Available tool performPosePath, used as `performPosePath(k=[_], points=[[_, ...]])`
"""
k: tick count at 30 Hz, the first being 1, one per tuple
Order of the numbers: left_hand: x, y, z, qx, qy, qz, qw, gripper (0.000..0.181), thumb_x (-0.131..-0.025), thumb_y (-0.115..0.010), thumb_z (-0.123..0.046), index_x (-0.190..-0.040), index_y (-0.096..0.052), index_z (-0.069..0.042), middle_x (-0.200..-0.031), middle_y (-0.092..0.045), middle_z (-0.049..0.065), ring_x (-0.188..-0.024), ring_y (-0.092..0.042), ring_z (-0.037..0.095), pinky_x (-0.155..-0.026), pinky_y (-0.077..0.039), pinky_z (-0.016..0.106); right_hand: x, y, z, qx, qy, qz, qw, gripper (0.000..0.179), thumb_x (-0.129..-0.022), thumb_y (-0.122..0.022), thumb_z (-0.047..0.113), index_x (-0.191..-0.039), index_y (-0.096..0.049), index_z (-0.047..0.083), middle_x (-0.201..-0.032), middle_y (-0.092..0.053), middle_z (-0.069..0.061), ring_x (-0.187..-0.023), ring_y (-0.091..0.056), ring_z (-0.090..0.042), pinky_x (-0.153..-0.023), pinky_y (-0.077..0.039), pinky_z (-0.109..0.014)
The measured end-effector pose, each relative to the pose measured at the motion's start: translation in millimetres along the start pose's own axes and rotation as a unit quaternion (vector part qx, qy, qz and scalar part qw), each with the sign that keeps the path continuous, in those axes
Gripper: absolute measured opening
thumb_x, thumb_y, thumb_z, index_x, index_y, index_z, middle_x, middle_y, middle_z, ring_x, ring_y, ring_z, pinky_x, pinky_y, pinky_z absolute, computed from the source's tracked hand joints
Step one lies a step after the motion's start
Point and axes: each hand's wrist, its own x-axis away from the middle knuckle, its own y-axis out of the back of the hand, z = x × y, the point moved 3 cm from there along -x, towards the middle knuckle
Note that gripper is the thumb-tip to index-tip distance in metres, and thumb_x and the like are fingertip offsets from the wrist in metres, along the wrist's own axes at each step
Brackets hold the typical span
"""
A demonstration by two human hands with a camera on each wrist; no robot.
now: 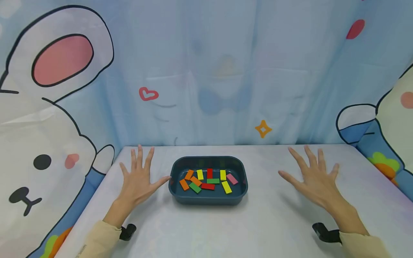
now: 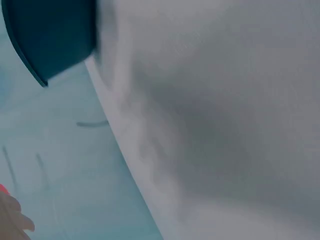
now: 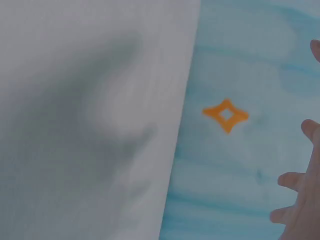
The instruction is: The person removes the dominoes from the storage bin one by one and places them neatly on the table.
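In the head view a dark teal tub (image 1: 208, 200) stands on the white table, holding several small flat blocks in orange, yellow, red, green and pink, such as a pink block (image 1: 232, 179). My left hand (image 1: 138, 181) is spread left of the tub, holding nothing; its thumb tip overlaps the tub's left rim in the head view, and I cannot tell whether it touches. My right hand (image 1: 316, 181) is spread to the right, apart from the tub, with nothing in it. The left wrist view catches the tub's outer wall (image 2: 52, 35); the right wrist view shows fingertips (image 3: 292, 181).
The white tabletop (image 1: 206, 233) ends at a light blue curtain (image 1: 206, 71) printed with cartoon figures. A black wrist mount (image 1: 128, 232) sits on the left wrist, another mount (image 1: 326, 233) on the right. Both hands cast shadows on the table.
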Motion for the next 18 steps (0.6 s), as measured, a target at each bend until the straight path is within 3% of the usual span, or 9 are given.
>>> performPosePath(k=[2, 4, 8, 10, 12, 15, 18], points=[[-0.2, -1.1, -8.2, 0.063, -0.003, 0.013, 0.9979, 0.105, -0.094, -0.068, -0.06, -0.17, -0.011, -0.015, -0.174, -0.005, 0.023, -0.158, -0.006, 0.048, -0.116, -0.01, 0.08, -3.2, 0.4, 14.4, -0.025, 0.003, 0.027, 0.9993, 0.097, -0.096, -0.061, 0.066, -0.169, -0.017, 0.02, -0.167, -0.01, -0.035, -0.15, 0.002, -0.065, -0.101, 0.005, -0.093], [-0.1, -4.8, -17.2, 0.141, 0.004, 0.04, 0.9892, 0.105, -0.095, -0.068, -0.058, -0.17, -0.008, -0.017, -0.174, -0.008, 0.02, -0.158, -0.014, 0.045, -0.119, -0.018, 0.075, -6.7, 0.9, 33.1, -0.044, 0.011, 0.051, 0.9976, 0.098, -0.095, -0.064, 0.064, -0.169, -0.016, 0.02, -0.168, -0.01, -0.034, -0.15, -0.003, -0.064, -0.103, 0.0, -0.092], [1.8, -18.9, -33.2, 0.277, 0.041, 0.113, 0.9534, 0.112, -0.093, -0.073, -0.057, -0.17, -0.002, -0.018, -0.175, -0.008, 0.016, -0.157, -0.022, 0.042, -0.119, -0.027, 0.069, -15.8, 0.2, 75.6, -0.074, 0.05, 0.073, 0.9933, 0.098, -0.092, -0.071, 0.058, -0.168, -0.021, 0.02, -0.168, -0.018, -0.029, -0.15, -0.018, -0.057, -0.108, -0.014, -0.087], [2.8, -27.2, -39.0, 0.304, 0.053, 0.141, 0.9406, 0.12, -0.088, -0.078, -0.059, -0.17, 0.0, -0.016, -0.175, -0.006, 0.017, -0.155, -0.025, 0.044, -0.118, -0.029, 0.069, -21.0, -1.0, 93.8, -0.1, 0.074, 0.072, 0.9896, 0.095, -0.093, -0.075, 0.051, -0.167, -0.026, 0.018, -0.166, -0.027, -0.027, -0.147, -0.026, -0.054, -0.108, -0.024, -0.083], [4.3, -35.6, -42.8, 0.315, 0.059, 0.162, 0.9334, 0.13, -0.083, -0.083, -0.061, -0.169, 0.002, -0.014, -0.174, -0.005, 0.019, -0.154, -0.026, 0.046, -0.117, -0.03, 0.069, -26.9, -2.5, 109.8, -0.139, 0.092, 0.077, 0.983, 0.09, -0.094, -0.076, 0.045, -0.165, -0.03, 0.015, -0.161, -0.034, -0.025, -0.143, -0.034, -0.05, -0.106, -0.032, -0.081], [5.6, -44.0, -46.9, 0.306, 0.063, 0.176, 0.9335, 0.138, -0.076, -0.088, -0.061, -0.169, 0.002, -0.012, -0.173, -0.006, 0.022, -0.153, -0.026, 0.047, -0.115, -0.031, 0.072, -37.4, -6.7, 126.3, -0.214, 0.106, 0.107, 0.9652, 0.084, -0.096, -0.077, 0.037, -0.162, -0.033, 0.008, -0.155, -0.041, -0.026, -0.136, -0.044, -0.048, -0.104, -0.042, -0.073], [4.6, -48.1, -50.3, 0.305, 0.067, 0.173, 0.934, 0.141, -0.073, -0.092, -0.058, -0.169, 0.001, -0.01, -0.173, -0.009, 0.023, -0.153, -0.027, 0.046, -0.115, -0.031, 0.071, -49.3, -11.2, 136.3, -0.262, 0.093, 0.151, 0.9486, 0.079, -0.098, -0.075, 0.034, -0.159, -0.035, 0.002, -0.148, -0.048, -0.029, -0.13, -0.053, -0.048, -0.102, -0.05, -0.064]])
